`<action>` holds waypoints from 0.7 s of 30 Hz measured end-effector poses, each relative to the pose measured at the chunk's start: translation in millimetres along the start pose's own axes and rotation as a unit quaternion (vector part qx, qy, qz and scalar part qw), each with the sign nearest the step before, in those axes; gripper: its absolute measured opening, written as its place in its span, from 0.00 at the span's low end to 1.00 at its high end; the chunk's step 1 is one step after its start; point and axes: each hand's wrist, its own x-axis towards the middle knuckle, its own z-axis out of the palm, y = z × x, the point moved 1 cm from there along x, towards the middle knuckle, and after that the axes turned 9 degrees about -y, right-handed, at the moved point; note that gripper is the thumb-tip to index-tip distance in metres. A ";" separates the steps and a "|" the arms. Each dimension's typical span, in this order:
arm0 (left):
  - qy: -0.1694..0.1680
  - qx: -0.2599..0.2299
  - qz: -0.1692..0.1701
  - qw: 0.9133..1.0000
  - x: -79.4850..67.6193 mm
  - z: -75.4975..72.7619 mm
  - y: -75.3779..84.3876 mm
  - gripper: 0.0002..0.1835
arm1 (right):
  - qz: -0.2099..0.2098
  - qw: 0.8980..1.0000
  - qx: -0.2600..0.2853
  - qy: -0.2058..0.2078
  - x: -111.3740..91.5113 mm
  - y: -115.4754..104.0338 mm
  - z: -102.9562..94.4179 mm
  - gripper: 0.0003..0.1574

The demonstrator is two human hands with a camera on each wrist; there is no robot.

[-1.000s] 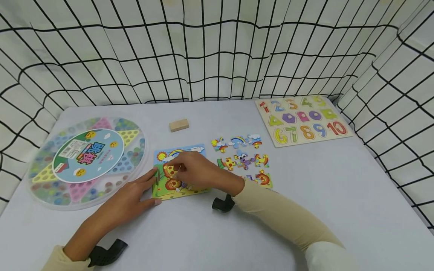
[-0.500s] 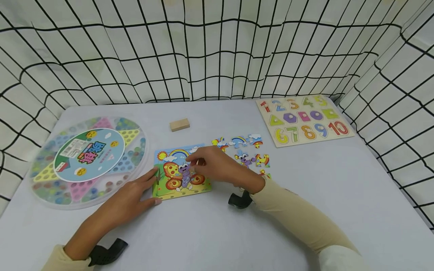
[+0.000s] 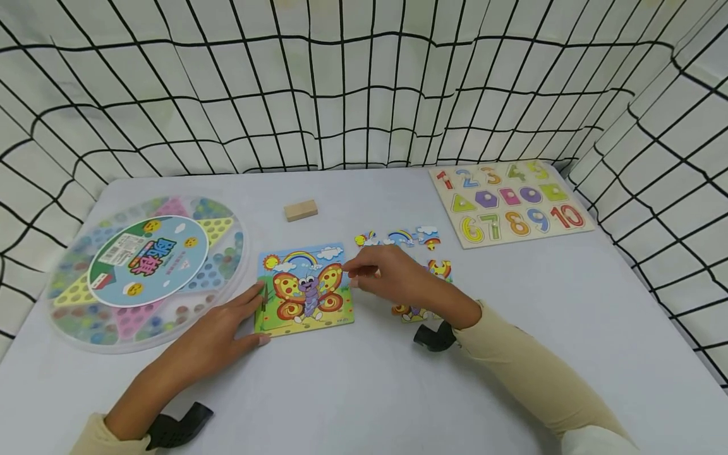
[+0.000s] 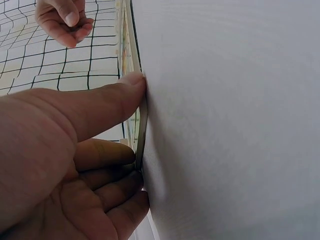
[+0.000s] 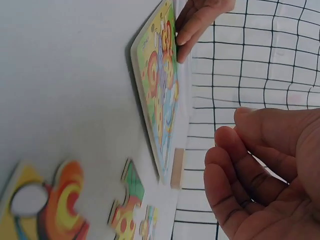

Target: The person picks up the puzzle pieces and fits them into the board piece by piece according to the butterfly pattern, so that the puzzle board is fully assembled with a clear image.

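Note:
A flat puzzle board (image 3: 298,320) with a butterfly, sun and rainbow picture lies in the middle of the table. My left hand (image 3: 218,335) holds its near left corner, thumb at the near edge and fingers along the left edge. In the left wrist view the thumb presses the board's thin edge (image 4: 143,117). My right hand (image 3: 392,275) hovers just right of the board, above loose jigsaw pieces (image 3: 428,236), and hides some of them. Seen from the right wrist, its thumb and index fingertips meet, the fingers loosely bent with nothing between them. A spotted green-and-red piece (image 5: 131,187) lies below.
At the left sits a round Chinese checkers box (image 3: 153,265) of clear plastic. A small wooden block (image 3: 300,210) lies behind the puzzle board. A number-and-shape board (image 3: 461,222) occupies the far right. Black wire mesh (image 3: 341,98) stands along the back and sides of the white table (image 3: 341,392).
My right hand has moved right, off the butterfly picture and over the loose pieces, uncovering the picture. My left hand has stayed at the board's corner.

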 end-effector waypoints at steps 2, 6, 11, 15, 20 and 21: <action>-0.002 0.001 -0.002 1.000 -0.4 -0.3 0.0 0.38 | -0.005 1.000 0.006 -0.001 -6.7 3.9 -3.2 0.17; -0.009 0.000 -0.010 1.000 -0.3 -0.4 0.1 0.38 | -0.014 1.000 0.015 0.002 -20.3 11.5 -10.8 0.16; -0.014 -0.005 -0.017 1.000 -0.4 -0.7 1.3 0.38 | -0.009 1.000 0.011 0.008 -33.3 16.3 -19.9 0.15; -0.013 -0.008 -0.016 1.000 -0.5 -0.2 2.2 0.38 | 0.006 1.000 0.003 0.001 -41.3 20.6 -22.1 0.15; -0.013 -0.005 -0.013 1.000 -1.1 -0.6 2.4 0.38 | 0.015 1.000 -0.012 -0.014 -52.7 27.5 -23.0 0.14; -0.013 -0.004 -0.012 1.000 -1.1 -0.7 2.4 0.38 | 0.019 1.000 -0.013 -0.017 -54.8 29.1 -23.1 0.14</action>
